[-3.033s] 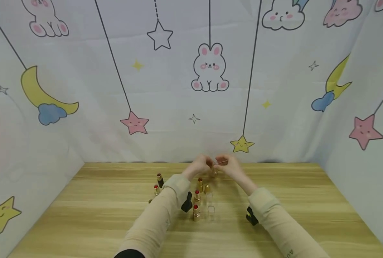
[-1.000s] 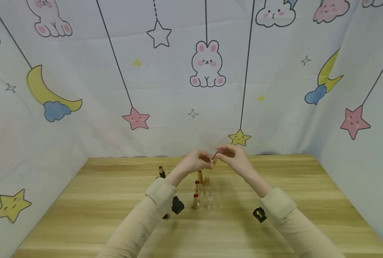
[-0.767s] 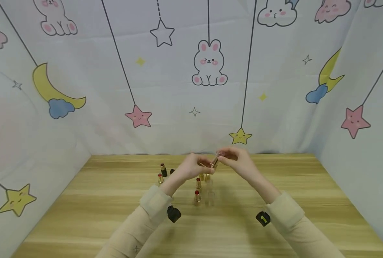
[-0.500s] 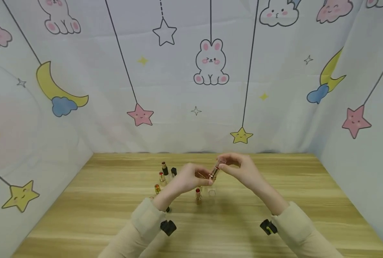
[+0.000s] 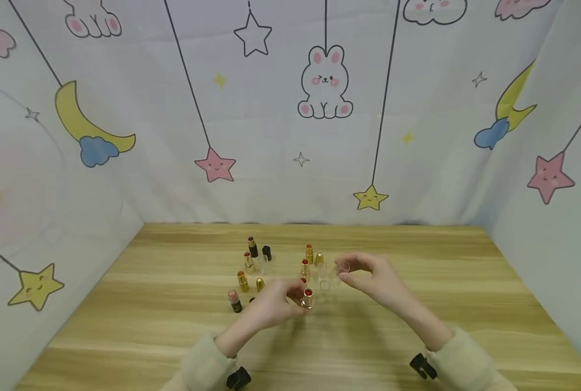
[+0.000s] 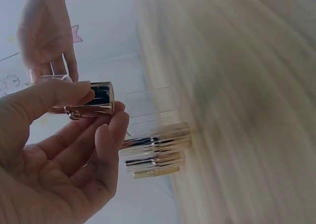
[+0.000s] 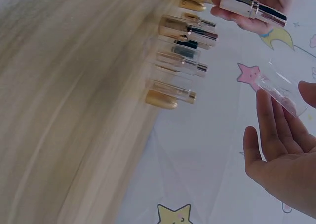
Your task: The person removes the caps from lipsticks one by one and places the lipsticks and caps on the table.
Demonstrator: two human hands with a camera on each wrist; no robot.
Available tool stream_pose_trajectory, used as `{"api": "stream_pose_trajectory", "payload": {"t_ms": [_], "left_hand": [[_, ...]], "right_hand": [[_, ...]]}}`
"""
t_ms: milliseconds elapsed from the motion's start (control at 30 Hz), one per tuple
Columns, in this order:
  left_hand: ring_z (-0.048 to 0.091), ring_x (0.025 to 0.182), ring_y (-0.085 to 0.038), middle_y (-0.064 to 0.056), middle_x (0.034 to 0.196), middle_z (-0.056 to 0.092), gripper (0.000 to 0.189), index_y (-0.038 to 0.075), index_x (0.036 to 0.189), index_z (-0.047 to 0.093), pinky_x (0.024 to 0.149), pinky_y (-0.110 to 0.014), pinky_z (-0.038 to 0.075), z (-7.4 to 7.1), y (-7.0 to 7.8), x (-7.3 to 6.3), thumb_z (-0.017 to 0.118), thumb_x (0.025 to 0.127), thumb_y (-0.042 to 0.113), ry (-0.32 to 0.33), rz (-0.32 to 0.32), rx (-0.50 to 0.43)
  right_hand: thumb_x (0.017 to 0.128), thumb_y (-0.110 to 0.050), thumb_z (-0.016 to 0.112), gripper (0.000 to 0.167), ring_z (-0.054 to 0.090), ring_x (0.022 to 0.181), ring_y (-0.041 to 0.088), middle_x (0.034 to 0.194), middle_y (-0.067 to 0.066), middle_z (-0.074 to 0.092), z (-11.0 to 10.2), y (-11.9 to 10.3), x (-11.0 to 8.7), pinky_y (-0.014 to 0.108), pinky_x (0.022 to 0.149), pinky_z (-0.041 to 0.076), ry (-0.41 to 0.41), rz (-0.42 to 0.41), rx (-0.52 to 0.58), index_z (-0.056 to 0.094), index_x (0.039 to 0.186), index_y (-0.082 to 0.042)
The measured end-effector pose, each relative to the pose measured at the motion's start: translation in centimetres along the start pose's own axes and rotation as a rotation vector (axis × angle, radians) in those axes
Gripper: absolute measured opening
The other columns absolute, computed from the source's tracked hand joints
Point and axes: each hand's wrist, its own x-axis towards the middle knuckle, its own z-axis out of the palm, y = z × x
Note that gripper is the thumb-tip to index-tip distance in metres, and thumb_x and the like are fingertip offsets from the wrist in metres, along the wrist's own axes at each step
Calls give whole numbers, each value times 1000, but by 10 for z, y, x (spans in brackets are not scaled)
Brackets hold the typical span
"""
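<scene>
My left hand pinches a gold lipstick between thumb and fingers, its red tip bare and pointing up. In the right wrist view, the shiny tube is held low over the table. Opposite it, my right hand holds a clear cap by thumb and fingertips, apart from the lipstick. Just behind my left hand stand uncapped red lipsticks, among them a gold one and another; the nearest is partly hidden by my fingers.
Clear caps and a gold cap stand beside that row. Further left are several more lipsticks, including a black one and a pink one, with a black cap and a second gold cap. Behind hangs a printed curtain.
Both hands have come from the back of the table toward the front, the left also leftward. The clear cap, earlier over the lipstick, is now off it, and the two hands are further apart.
</scene>
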Motion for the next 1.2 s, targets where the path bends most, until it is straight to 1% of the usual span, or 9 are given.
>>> {"api": "stream_pose_trajectory", "payload": {"t_ms": [100, 233, 367, 467, 600, 733, 833, 1033, 1200], "left_hand": [[64, 85, -16, -3, 89, 70, 22, 7, 96, 68, 75, -32, 50, 2, -5, -2, 76, 76, 6, -11, 3, 1], [62, 79, -10, 0, 85, 69, 22, 6, 95, 67, 72, -26, 51, 5, -11, -3, 76, 75, 5, -32, 26, 16], [60, 73, -7, 0, 81, 68, 24, 6, 92, 68, 67, -21, 49, 10, -18, -2, 79, 71, 5, -58, 39, 82], [58, 71, -7, -2, 81, 67, 29, 3, 96, 69, 64, -20, 47, 13, -24, -1, 81, 69, 5, -55, 30, 127], [56, 70, -5, -1, 82, 68, 31, 5, 98, 71, 62, -19, 46, 15, -28, 2, 82, 69, 7, -46, 5, 156], [56, 69, -4, 1, 82, 68, 27, 9, 95, 71, 61, -20, 46, 17, -30, 4, 82, 70, 9, -47, -26, 158], [55, 69, -6, 0, 83, 68, 27, 8, 94, 70, 60, -21, 45, 17, -32, 4, 80, 69, 6, -47, -43, 147], [56, 70, -6, -2, 84, 69, 37, 5, 105, 70, 60, -21, 45, 18, -33, 5, 80, 69, 3, -47, -49, 151], [56, 69, -5, 0, 83, 68, 37, 6, 104, 70, 60, -20, 45, 19, -36, 5, 80, 68, 4, -36, -38, 171]], "right_hand": [[87, -19, 70, 20, 63, 93, 9, 97, -2, 70, 7, 6, 0, 26, 80, 52, -11, -16, -18, 68, 107, -19], [86, -13, 70, 22, 63, 92, 10, 94, -3, 70, 20, 12, -1, 26, 80, 52, -31, -27, -44, 67, 108, -17], [85, -8, 70, 26, 65, 90, 11, 93, -2, 70, 33, 15, -4, 29, 83, 52, -68, -64, -125, 65, 110, -15], [83, -6, 71, 26, 67, 89, 12, 93, -2, 71, 41, 17, -6, 32, 85, 53, -87, -93, -211, 65, 107, -14], [81, -4, 71, 23, 67, 89, 12, 93, -4, 70, 48, 18, -8, 36, 86, 53, -120, -75, -278, 65, 102, -11], [81, -4, 71, 21, 66, 91, 13, 92, -4, 69, 52, 18, -9, 39, 86, 53, -159, -13, -278, 64, 100, -12], [81, -5, 71, 21, 66, 92, 13, 92, -4, 69, 55, 19, -10, 40, 86, 53, -176, 19, -271, 63, 99, -12], [79, -2, 71, 23, 66, 90, 13, 90, -4, 69, 58, 22, -10, 37, 83, 53, -187, 18, -281, 63, 98, -12], [78, 0, 72, 25, 66, 89, 14, 89, -5, 68, 58, 23, -9, 34, 82, 54, -204, 14, -277, 63, 98, -11]]}}
